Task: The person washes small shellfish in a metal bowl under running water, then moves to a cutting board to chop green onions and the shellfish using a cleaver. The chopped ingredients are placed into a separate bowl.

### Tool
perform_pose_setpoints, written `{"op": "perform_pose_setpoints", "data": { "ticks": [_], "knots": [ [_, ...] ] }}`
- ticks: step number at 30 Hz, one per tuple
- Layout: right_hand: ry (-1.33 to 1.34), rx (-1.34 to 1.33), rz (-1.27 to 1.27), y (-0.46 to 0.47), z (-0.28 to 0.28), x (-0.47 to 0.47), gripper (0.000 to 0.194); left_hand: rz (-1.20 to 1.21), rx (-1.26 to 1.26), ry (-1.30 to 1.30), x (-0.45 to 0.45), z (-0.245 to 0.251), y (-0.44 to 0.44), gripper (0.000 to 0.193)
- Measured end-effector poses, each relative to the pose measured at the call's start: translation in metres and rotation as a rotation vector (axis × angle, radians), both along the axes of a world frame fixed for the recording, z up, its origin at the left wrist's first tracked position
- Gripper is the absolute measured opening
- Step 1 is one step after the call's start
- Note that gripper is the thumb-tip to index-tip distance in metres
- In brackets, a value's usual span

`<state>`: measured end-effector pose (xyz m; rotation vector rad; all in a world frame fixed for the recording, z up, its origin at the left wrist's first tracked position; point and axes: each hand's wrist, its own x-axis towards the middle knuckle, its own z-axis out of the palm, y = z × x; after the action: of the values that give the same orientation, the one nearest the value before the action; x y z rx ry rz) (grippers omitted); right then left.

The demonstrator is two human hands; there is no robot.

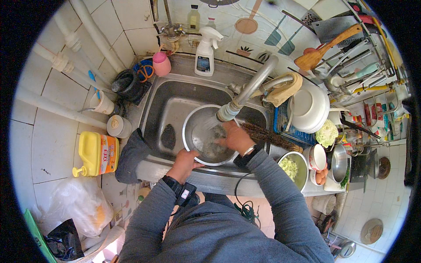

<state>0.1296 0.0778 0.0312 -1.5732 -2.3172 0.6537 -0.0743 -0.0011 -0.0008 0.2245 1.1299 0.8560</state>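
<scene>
A round metal basin [197,131] sits in the stainless steel sink [171,108], below the faucet [241,95], and water runs into it. My left hand [185,164] grips the basin's near left rim, with the thumb at the edge. Inside the basin's right side is my right hand [235,136], its fingers spread in the water under the stream. Whether those fingers touch anything below the surface cannot be told. A bundled twig brush [269,136] lies across the sink's right side, just beyond my right wrist.
Right of the sink stand a bowl of shredded cabbage [289,169], eggs in a dish [320,177], a metal pot [338,162] and stacked white bowls [309,108]. A spray bottle [204,54] is behind the sink; a dark cloth [130,157] and yellow detergent jug [95,154] are at left.
</scene>
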Motion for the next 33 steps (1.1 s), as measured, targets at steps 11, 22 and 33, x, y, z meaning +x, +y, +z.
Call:
{"op": "perform_pose_setpoints", "data": {
  "ticks": [11, 22, 33],
  "knots": [
    [-0.018, -0.354, 0.171, 0.016, -0.039, 0.004, 0.028, -0.025, -0.064, -0.106, -0.005, -0.022, -0.007, 0.024],
    [-0.387, -0.263, 0.471, -0.013, -0.043, -0.021, 0.043, -0.094, 0.027, -0.066, 0.009, -0.011, -0.016, 0.017],
    [0.004, -0.463, 0.076, 0.002, -0.006, 0.030, 0.057, -0.102, -0.029, 0.059, 0.005, -0.010, -0.018, 0.023]
  ]
}}
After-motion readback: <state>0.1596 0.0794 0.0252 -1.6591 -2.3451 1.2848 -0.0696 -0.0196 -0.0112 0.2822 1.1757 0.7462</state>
